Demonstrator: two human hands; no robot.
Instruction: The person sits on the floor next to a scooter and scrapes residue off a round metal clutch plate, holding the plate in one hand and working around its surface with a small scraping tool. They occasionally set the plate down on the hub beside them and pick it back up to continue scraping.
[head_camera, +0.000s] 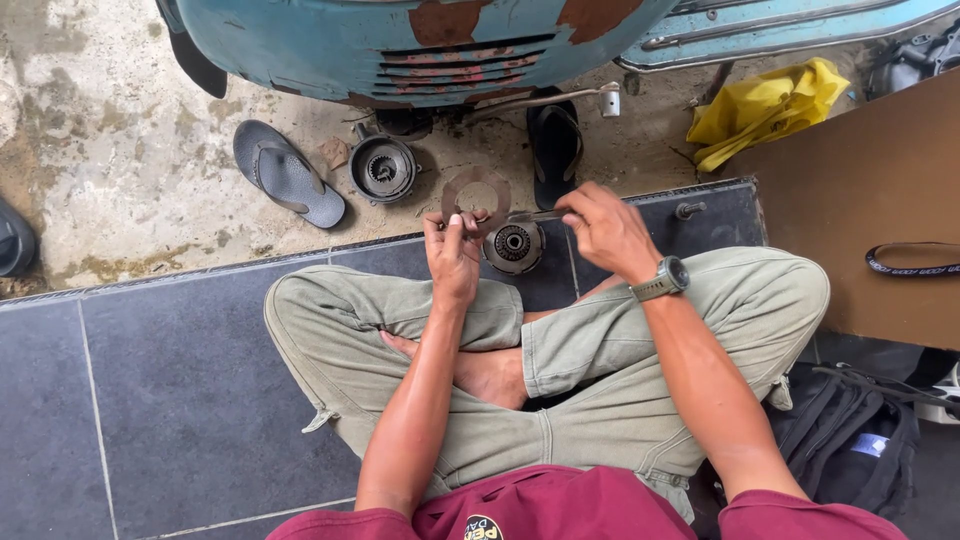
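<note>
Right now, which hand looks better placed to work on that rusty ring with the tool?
Probably the right hand: it grips the thin metal tool, whose tip points at the ring. The left hand is busy pinching the ring upright.

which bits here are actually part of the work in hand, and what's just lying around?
In hand or beside the hands:
- flat ring plate, held up by left hand
- thin metal tool, in right hand
- round hub part on the tiles below the hands
- round housing on the concrete

Lying about:
- grey sandal
- black sandal
- yellow cloth
- black bag
- black strap
</note>
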